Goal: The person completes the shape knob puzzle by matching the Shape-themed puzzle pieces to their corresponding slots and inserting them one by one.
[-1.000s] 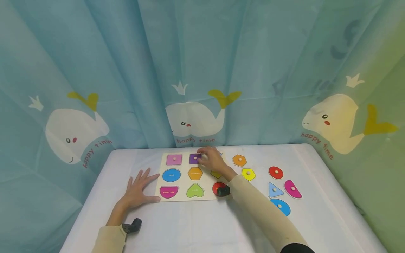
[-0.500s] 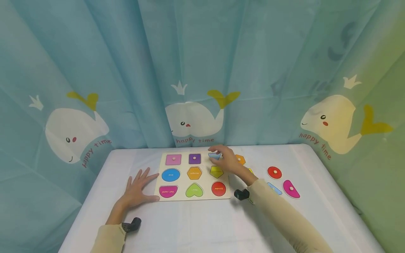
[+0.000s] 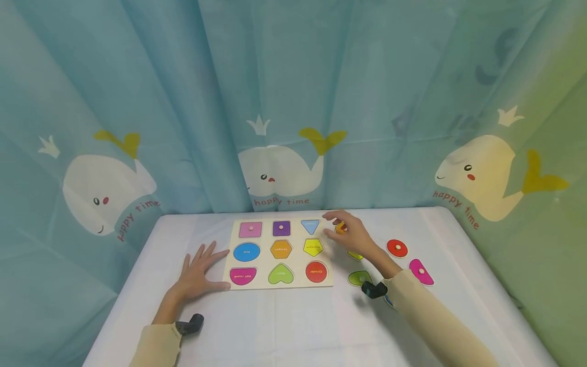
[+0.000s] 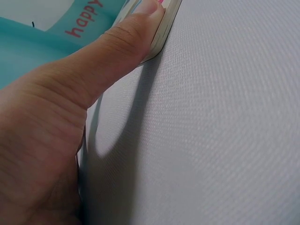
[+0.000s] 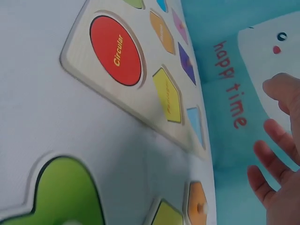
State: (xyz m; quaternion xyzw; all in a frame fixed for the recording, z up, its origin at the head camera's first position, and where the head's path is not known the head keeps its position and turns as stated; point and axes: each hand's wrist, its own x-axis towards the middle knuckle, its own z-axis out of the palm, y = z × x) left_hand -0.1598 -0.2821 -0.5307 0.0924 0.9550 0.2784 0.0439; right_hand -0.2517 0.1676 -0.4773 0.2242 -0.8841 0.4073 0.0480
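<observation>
My left hand (image 3: pixel 197 275) rests with spread fingers at the left edge of a wooden shape puzzle board (image 3: pixel 299 278); in the left wrist view its thumb (image 4: pixel 124 37) lies on the board's corner. Knobbed pink rectangle (image 3: pixel 250 230) and purple square (image 3: pixel 282 228) pieces sit in the far row. The other recesses, among them the blue triangle (image 3: pixel 310 226) and the red circle (image 3: pixel 316 271), show printed faces without knobs. Off the board's right side, my right hand (image 3: pixel 352 235) hovers over the orange hexagon piece (image 5: pixel 197 204), fingers loosely bent and holding nothing.
Right of the board lie a yellow pentagon piece (image 3: pixel 355 256), a green heart piece (image 3: pixel 359 278), a red circle piece (image 3: pixel 397 248) and a magenta half-round piece (image 3: pixel 421 272). The right forearm partly covers a blue piece (image 3: pixel 389 302). Behind the white table (image 3: pixel 257 326) hangs a whale-print curtain (image 3: pixel 390 102).
My right hand has left the purple square in the board and moved right, past the triangle recess, to above the orange hexagon piece. The left hand has stayed at the board's edge.
</observation>
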